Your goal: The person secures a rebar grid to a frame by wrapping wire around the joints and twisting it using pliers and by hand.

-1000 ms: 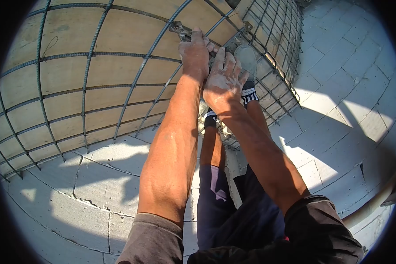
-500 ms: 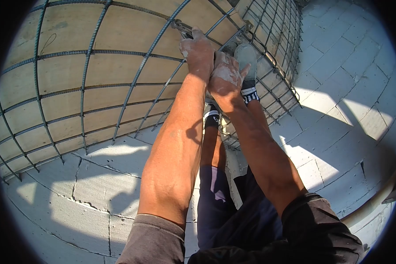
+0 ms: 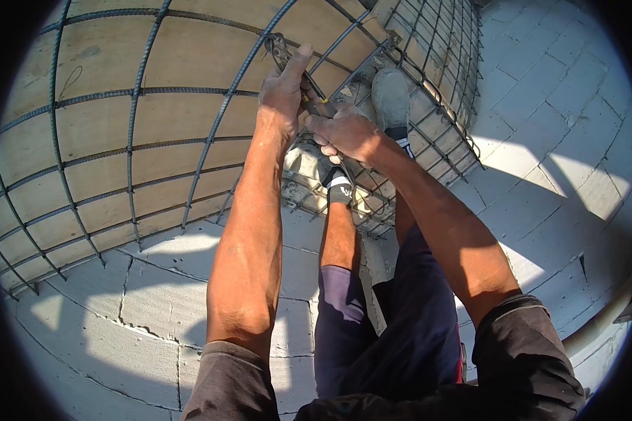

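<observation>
A pair of pliers with a worn metal head sits at a crossing of the rebar grid, and its dark handles run down toward my hands. My left hand is closed round the upper part of these handles, thumb pointing up. Lower and to the right, my right hand is closed at the handle ends, close to a small yellow mark. Dust coats the fingers of both hands. A thin loop of wire shows by the plier head. My palms hide most of the grip.
Pale wooden boards lie behind the bars. A second rebar mesh slopes off at the upper right. My shoe stands on the bars' edge. Pale block flooring spreads below, with bar ends sticking out over it. A pipe lies at right.
My hands have moved apart, the left one shifting left and down, the right one turning lower. The plier head has moved left to the bar crossing, and more of the handles shows.
</observation>
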Motion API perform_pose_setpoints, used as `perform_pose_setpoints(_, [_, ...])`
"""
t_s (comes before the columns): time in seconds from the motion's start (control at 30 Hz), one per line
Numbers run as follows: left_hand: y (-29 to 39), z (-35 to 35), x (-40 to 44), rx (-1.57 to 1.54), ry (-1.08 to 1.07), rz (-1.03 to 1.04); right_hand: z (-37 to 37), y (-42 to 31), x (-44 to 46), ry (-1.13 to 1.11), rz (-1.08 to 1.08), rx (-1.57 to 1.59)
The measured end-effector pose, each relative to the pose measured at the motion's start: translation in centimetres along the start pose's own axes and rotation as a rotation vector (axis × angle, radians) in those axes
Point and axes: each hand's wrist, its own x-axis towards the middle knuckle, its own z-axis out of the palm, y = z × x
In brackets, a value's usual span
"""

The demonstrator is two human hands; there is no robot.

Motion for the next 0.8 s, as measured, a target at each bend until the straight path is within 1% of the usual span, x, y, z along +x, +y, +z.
perform_pose_setpoints(0.07, [-0.7,-1.4,1.2,-0.222,-0.249,-0.019,-0.4,-2.3,-1.4,-0.144,0.264,0.635])
perform_pose_setpoints(0.1, [0.1,-1.0,0.8,-0.348,-0.294,-0.053,-0.5,-0.8,-0.9,-0.271,0.231,0.805])
perform_pose_setpoints(0.17, [2.6,1.7,-0.5,-0.582,-0.261,-0.120,-0.9,-0.5,-0.9,-0.505,0.237,1.076])
perform_pose_setpoints(0.2, [2.4,1.9,-0.3,-0.666,-0.316,-0.129,-1.1,-0.3,-0.9,-0.622,0.238,1.212])
perform_pose_setpoints(0.23, [2.3,2.0,0.0,-0.748,-0.371,-0.143,-1.3,0.0,-0.6,-0.711,0.237,1.276])
perform_pose_setpoints(0.3, [1.2,0.7,1.3,-0.840,-0.622,-0.114,-1.7,0.3,-0.2,-0.712,0.220,1.221])
perform_pose_setpoints(0.33, [1.1,0.8,1.1,-0.791,-0.526,-0.102,-2.0,0.4,-0.1,-0.710,0.210,1.195])
perform_pose_setpoints(0.37, [0.9,1.2,1.0,-0.742,-0.431,-0.092,-2.4,0.8,0.2,-0.663,0.193,1.047])
perform_pose_setpoints(0.47, [1.7,2.5,0.5,-0.590,-0.208,-0.066,-3.3,0.6,-0.5,-0.282,0.178,0.486])
perform_pose_setpoints(0.57, [1.4,3.9,0.7,-0.440,0.030,-0.039,-2.1,-2.2,-2.9,0.164,0.156,-0.155])
perform_pose_setpoints(0.67, [1.3,5.7,1.2,-0.335,0.275,-0.049,1.9,0.1,-2.4,0.617,-0.006,-0.518])
perform_pose_setpoints(0.7, [1.4,6.2,1.5,-0.308,0.356,-0.056,1.9,-0.3,-2.1,0.616,0.038,-0.443])
perform_pose_setpoints(0.8, [-1.1,5.9,4.0,-0.064,0.523,0.068,1.1,0.3,0.0,0.449,0.180,-0.296])
